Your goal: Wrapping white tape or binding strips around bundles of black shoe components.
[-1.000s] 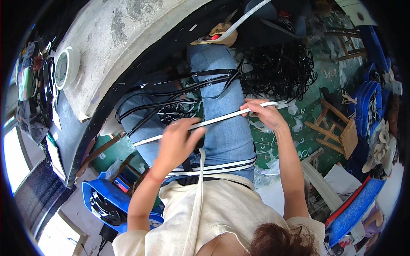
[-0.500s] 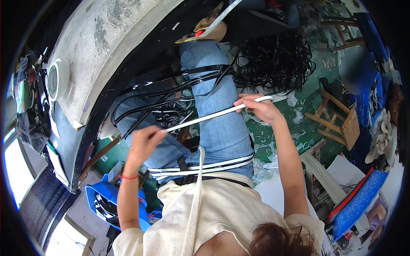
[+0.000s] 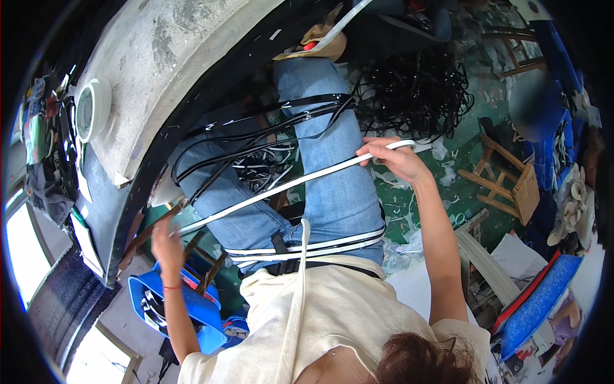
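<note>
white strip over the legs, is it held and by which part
The right hand pinches the white strip near its curl at the right. The left hand is blurred near the strip's left end, so whether it grips cannot be told.

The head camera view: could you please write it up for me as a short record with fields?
Right hand: pinching a white strip between thumb and fingers
Left hand: blurred, near the strip's left end; grip unclear
White strip: stretched slantwise over the denim-clad legs
Black strips: lying across the legs, beyond the white one
Floor, upper right: tangled black heap
Right side: wooden stool
Lower left: blue bin
</note>
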Motion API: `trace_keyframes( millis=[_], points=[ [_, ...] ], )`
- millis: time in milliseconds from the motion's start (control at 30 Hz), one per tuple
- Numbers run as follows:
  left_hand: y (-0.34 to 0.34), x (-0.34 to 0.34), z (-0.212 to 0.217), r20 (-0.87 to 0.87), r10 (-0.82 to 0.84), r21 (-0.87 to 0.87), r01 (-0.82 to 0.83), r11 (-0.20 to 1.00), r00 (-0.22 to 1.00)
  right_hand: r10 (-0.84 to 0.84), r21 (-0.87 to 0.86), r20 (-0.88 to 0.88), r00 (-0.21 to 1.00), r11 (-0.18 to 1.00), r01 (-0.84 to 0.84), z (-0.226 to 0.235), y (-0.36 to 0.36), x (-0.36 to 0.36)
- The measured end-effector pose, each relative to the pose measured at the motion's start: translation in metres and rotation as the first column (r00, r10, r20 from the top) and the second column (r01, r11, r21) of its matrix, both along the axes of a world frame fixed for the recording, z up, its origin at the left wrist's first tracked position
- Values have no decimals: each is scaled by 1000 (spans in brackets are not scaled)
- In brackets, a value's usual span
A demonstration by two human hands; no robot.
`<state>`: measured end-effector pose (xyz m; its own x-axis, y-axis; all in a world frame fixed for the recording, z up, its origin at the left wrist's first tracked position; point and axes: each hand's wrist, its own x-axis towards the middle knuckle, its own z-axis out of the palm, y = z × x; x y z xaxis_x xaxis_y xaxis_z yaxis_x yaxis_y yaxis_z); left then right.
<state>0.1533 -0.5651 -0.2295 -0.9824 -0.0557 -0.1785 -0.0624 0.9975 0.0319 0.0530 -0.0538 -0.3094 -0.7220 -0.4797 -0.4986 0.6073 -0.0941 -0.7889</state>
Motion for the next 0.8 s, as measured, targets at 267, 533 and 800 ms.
trace_keyframes(
  millis=[267,533,800],
  points=[
    [234,-93,0,246,-260,761,-20,649,934,2,-80,12,1000,997,-1,7,-20,-6],
    [238,-105,-5,402,-350,791,-128,599,846,86,-41,-111,990,995,-91,3,-11,-10],
    [142,-72,3,477,-149,682,-259,684,866,88,-25,-81,993,996,-91,3,-1,-8]
  ],
)
